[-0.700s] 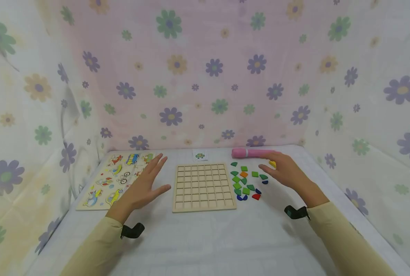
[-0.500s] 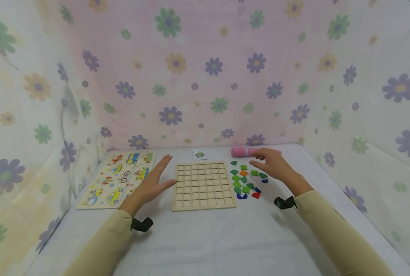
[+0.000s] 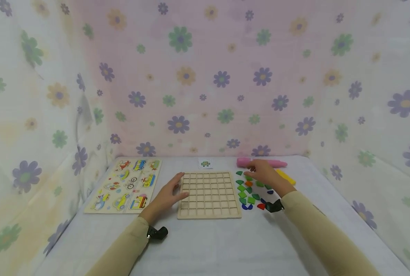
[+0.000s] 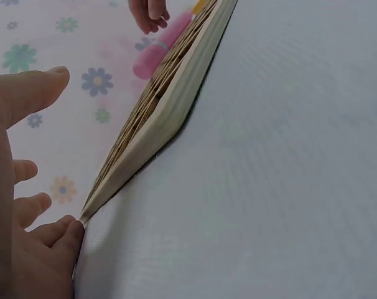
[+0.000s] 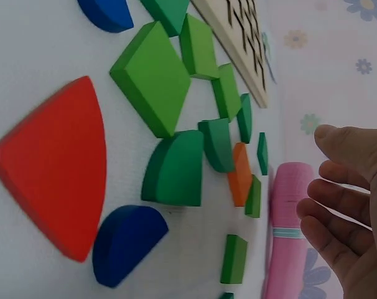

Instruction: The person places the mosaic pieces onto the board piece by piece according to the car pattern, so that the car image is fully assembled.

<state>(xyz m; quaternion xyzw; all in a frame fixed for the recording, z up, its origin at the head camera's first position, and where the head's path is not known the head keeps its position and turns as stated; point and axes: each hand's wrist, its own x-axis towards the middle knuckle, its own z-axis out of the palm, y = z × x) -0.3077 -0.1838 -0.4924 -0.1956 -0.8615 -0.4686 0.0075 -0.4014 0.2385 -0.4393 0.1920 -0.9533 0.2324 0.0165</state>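
A square wooden grid board (image 3: 209, 196) lies in the middle of the table. My left hand (image 3: 165, 197) is at its left side, thumb extended over the edge; in the left wrist view the fingertips (image 4: 73, 227) are right at the board's edge (image 4: 129, 165). My right hand (image 3: 264, 173) hovers with loosely bent fingers over the far end of the scattered flat wooden pieces, holding nothing. Those include green squares (image 3: 251, 200), green quarter-rounds (image 5: 176, 168), an orange square (image 5: 240, 174), a red quarter-round (image 5: 58, 168) and blue half-rounds (image 5: 126, 243).
A wooden picture puzzle board (image 3: 122, 188) lies at the left. Behind the right hand is a pink tube-shaped roll (image 3: 244, 162) with a pale band, and a yellow object (image 3: 285, 177). A small pattern card (image 3: 205, 163) sits behind the grid board. Flowered cloth surrounds the table.
My left hand has moved right to the grid board's left edge. My right hand has moved left, over the far pieces, uncovering the yellow object. The head view has tilted up slightly.
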